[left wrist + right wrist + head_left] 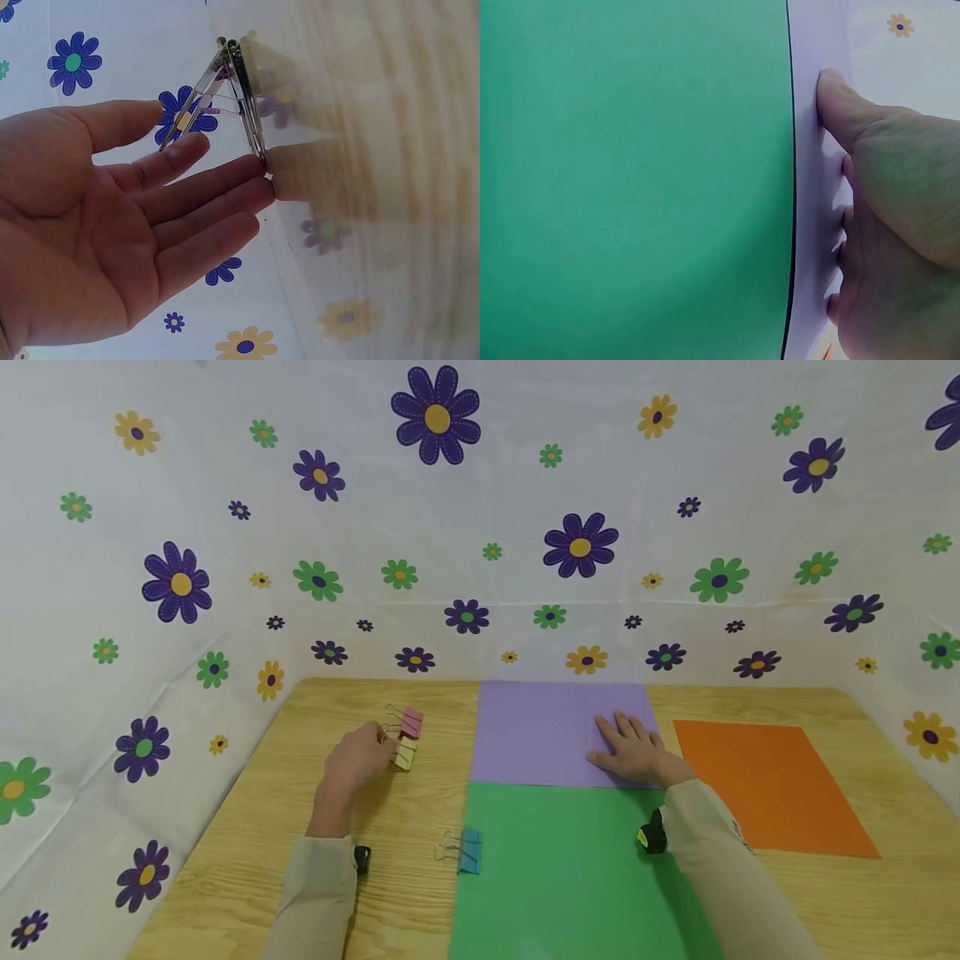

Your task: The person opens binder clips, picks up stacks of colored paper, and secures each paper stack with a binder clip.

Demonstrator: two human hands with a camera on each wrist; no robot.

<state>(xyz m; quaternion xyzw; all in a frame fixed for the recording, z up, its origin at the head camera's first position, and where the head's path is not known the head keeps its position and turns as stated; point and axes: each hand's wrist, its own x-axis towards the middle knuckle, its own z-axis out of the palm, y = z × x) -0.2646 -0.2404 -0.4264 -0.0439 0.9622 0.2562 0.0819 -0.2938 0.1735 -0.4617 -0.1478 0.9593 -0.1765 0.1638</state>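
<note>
My left hand (363,756) is at a yellow binder clip (405,753), its fingertips right at the wire handles. Just behind that clip is a pink binder clip (412,722). The left wrist view shows the thumb and index finger (184,150) apart beside the wire handles (247,112), the other fingers loosely extended with tips at the tabletop. Spread flat, my right hand (633,756) rests on a purple sheet (532,735). A green sheet (570,877) lies nearer me, along the purple sheet's front edge. On the green sheet's left edge is a blue binder clip (470,850).
To the right lies an orange sheet (765,785) on the wooden table (247,860). A white flower-patterned cloth (510,485) stands behind the table and along both sides. A small black device shows at each wrist.
</note>
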